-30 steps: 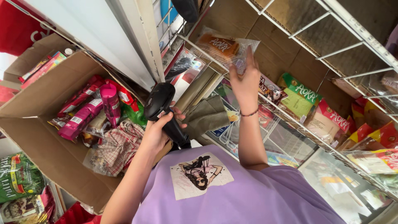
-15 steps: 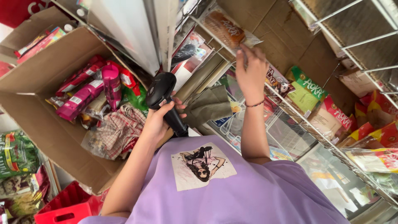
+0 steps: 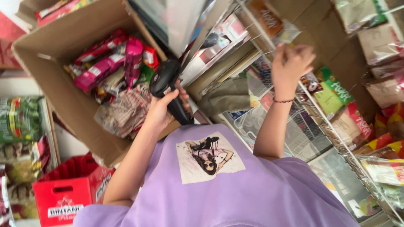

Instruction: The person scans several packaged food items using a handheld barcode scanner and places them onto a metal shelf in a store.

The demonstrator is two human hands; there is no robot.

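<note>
At centre frame the left hand [image 3: 162,111] has its grip closed round a black handheld scanner [image 3: 166,86], beside the open cardboard box [image 3: 50,46]. At upper right, the right hand [image 3: 291,63] pinches a brown snack packet [image 3: 269,21] against the wire shelf [image 3: 332,130].

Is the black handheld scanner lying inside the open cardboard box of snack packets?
No: the black handheld scanner is gripped in the left hand, held above the edge of the open cardboard box.

black scanner [image 3: 165,80], lilac shirt [image 3: 235,197], red crate [image 3: 69,195]
</note>
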